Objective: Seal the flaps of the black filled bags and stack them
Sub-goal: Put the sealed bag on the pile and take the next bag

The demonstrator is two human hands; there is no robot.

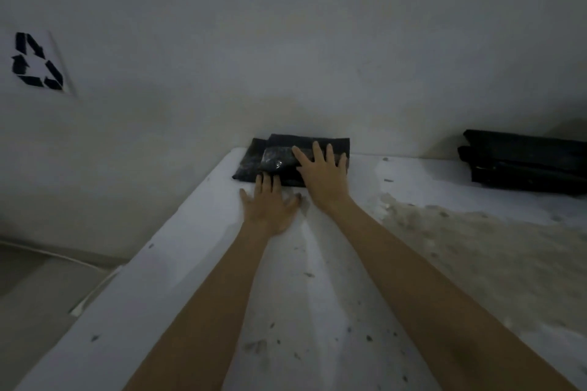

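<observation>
- The wall rises right behind the stack of black bags, closing off any approach from the far side.
- The right hand lies flat on the stack; the left hand lies at its near edge, fingertips touching it.
- Bare white table lies open left of the arms.
- A second dark pile sits well apart at far right, with open tabletop between.
- Pale crumbly litter covers the right side.

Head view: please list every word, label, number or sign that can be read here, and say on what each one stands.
Words or numbers: none can be read anywhere.
Sign: a black recycling symbol of three arrows, on a white sheet on the wall at the left; no text with it.
Black bags under the right hand: no legible label; a shiny patch only.
Black pile at the right: no print visible.
</observation>
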